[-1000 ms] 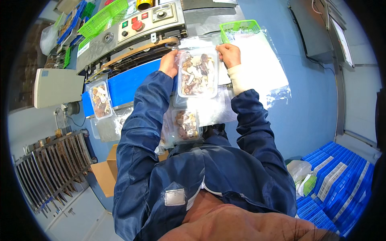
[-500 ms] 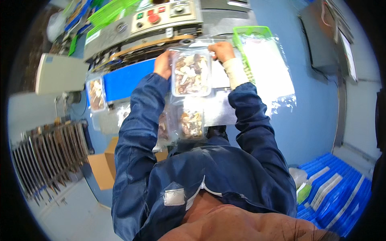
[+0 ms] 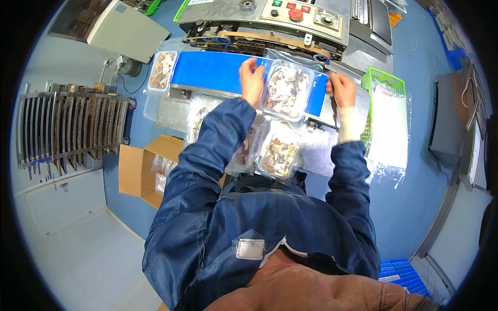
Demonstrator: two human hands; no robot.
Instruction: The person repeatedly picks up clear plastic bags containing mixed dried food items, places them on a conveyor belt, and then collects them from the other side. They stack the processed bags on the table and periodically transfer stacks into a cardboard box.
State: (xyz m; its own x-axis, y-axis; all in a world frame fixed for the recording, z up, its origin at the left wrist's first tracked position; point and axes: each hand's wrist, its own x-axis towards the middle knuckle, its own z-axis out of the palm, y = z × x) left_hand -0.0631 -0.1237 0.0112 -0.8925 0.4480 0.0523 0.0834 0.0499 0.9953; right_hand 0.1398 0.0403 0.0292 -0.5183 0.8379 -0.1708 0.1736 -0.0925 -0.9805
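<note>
A clear bag with a see-through tray [image 3: 288,89] of mixed pale and brown food pieces lies over the blue conveyor belt [image 3: 207,70]. Its upper edge reaches the sealing machine's strip. At the tray's left side is my left hand [image 3: 251,82], fingers bent and apart. My right hand [image 3: 342,90] is closed beside the bag's upper right corner; what lies between its fingertips is too small to make out. A second bagged tray [image 3: 279,153] rests nearer my body, with more bagged trays [image 3: 244,147] partly hidden by my left forearm.
Beyond the belt stands a sealing machine [image 3: 311,23] with a red button. Another filled tray [image 3: 162,71] sits at the belt's left end. A green basket [image 3: 386,78] with clear bags [image 3: 389,124] is at the right. An open cardboard box [image 3: 136,168] stands lower left; a metal rack [image 3: 72,127] is farther left.
The bagged tray has gone from being held up between both hands to lying on the belt. My left hand has come off its edge. The whole view has shifted and turned.
</note>
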